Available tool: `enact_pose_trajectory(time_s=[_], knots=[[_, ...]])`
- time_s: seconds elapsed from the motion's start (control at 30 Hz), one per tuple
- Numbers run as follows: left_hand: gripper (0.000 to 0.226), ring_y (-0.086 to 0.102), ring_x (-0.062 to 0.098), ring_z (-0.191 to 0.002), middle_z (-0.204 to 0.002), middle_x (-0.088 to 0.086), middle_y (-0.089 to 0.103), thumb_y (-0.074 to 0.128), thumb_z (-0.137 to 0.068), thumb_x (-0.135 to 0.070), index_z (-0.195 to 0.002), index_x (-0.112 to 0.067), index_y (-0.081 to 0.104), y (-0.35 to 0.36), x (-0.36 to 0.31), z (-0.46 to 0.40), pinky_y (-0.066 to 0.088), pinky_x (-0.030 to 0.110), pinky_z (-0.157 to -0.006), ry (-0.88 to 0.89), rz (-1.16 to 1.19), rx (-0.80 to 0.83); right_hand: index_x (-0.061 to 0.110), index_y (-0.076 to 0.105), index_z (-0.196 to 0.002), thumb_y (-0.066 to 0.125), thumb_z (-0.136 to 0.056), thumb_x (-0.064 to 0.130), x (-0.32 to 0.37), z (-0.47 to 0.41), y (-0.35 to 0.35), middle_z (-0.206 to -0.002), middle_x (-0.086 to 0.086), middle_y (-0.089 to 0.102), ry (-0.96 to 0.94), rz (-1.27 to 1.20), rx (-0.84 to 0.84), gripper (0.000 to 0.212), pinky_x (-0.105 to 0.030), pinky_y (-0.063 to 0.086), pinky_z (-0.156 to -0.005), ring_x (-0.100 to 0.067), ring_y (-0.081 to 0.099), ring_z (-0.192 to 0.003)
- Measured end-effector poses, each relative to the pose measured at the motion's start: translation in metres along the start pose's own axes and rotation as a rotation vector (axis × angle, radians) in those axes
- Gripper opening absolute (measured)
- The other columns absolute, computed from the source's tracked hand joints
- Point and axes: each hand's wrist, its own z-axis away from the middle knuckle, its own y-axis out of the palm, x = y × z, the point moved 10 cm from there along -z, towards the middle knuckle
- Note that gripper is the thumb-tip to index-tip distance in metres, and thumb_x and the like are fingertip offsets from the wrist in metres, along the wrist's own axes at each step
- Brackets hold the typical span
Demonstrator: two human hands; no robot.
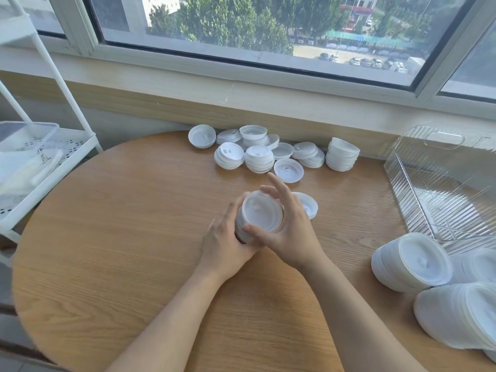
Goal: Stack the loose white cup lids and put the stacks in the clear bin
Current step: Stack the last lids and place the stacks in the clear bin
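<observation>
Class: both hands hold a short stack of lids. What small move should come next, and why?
Probably reach the right hand to the single lid just behind it and add it to the held stack, which the left hand steadies. That lid lies nearest, and the clear bin looks empty.

Two hands: left hand (224, 238), right hand (288, 232). One held lid stack (259, 214). One clear bin (440, 183). One round tabletop (128, 237). Three big lid stacks (410, 261) lying sideways, lower right. One white cart (40, 146).
</observation>
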Motion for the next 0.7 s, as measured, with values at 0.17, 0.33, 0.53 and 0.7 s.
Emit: enact_pose_trajectory(time_s=[0.17, 0.33, 0.53, 0.7], knots=[[0.087, 0.060, 0.004, -0.121, -0.136, -0.025, 0.061, 0.068, -0.072, -0.073, -0.150, -0.044, 0.042, -0.003, -0.003, 0.001, 0.051, 0.037, -0.101, 0.007, 0.011, -0.008, 0.038, 0.035, -0.156, 0.092, -0.078, 0.041, 0.004, 0.000, -0.010, -0.137, 0.018, 0.061, 0.003, -0.050, -0.079, 0.097, -0.023, 0.037, -0.111, -0.011, 0.050, -0.137], [0.091, 0.056, 0.001, -0.126, -0.140, -0.030, 0.055, 0.067, -0.071, -0.072, -0.152, -0.043, 0.040, -0.001, -0.002, 0.001, 0.047, 0.034, -0.106, 0.007, 0.000, -0.003, 0.037, 0.036, -0.157, 0.091, -0.076, 0.043, 0.002, -0.002, -0.011, -0.136, 0.020, 0.059, 0.005, 0.040, -0.040, 0.098, -0.012, 0.031, -0.109, -0.008, 0.046, -0.135], [0.092, 0.058, 0.005, -0.127, -0.144, -0.023, 0.058, 0.070, -0.069, -0.064, -0.153, -0.042, 0.040, 0.001, 0.004, 0.000, 0.050, 0.042, -0.106, -0.002, 0.009, 0.001, 0.036, 0.036, -0.157, 0.092, -0.075, 0.043, -0.003, 0.002, 0.001, -0.140, 0.022, 0.056, 0.040, 0.019, -0.011, 0.100, -0.016, 0.033, -0.110, -0.002, 0.043, -0.139], [0.094, 0.053, 0.000, -0.133, -0.146, -0.029, 0.051, 0.069, -0.073, -0.074, -0.155, -0.040, 0.038, 0.000, 0.000, 0.000, 0.046, 0.038, -0.111, 0.019, 0.012, -0.007, 0.029, 0.039, -0.157, 0.076, -0.093, 0.040, -0.014, 0.015, -0.001, -0.153, 0.017, 0.051, 0.089, -0.194, -0.097, 0.075, -0.016, 0.033, -0.116, 0.002, 0.042, -0.145]])
